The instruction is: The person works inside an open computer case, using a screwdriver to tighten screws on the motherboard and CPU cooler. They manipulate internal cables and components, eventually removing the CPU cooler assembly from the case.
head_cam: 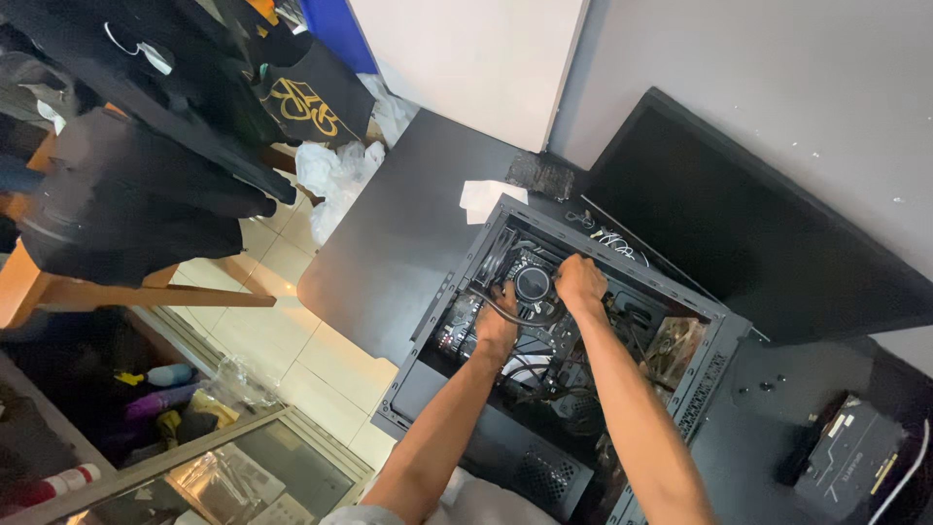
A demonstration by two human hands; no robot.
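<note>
An open black computer case [719, 335] lies on its side on a dark table [389, 233]. Inside it sits a round black cooler pump [532, 283] with black hoses curving off it. My left hand [497, 321] rests on the hoses just below and left of the pump. My right hand [579, 281] is fisted at the pump's right edge, gripping something there; what it grips is hidden. Cables and a motherboard fill the case below my hands.
A black side panel [758, 224] leans against the grey wall. A black boxed component [847, 457] lies at the table's right. White paper [486, 197] sits beyond the case. Dark clothes [146, 146] hang at the left over a tiled floor.
</note>
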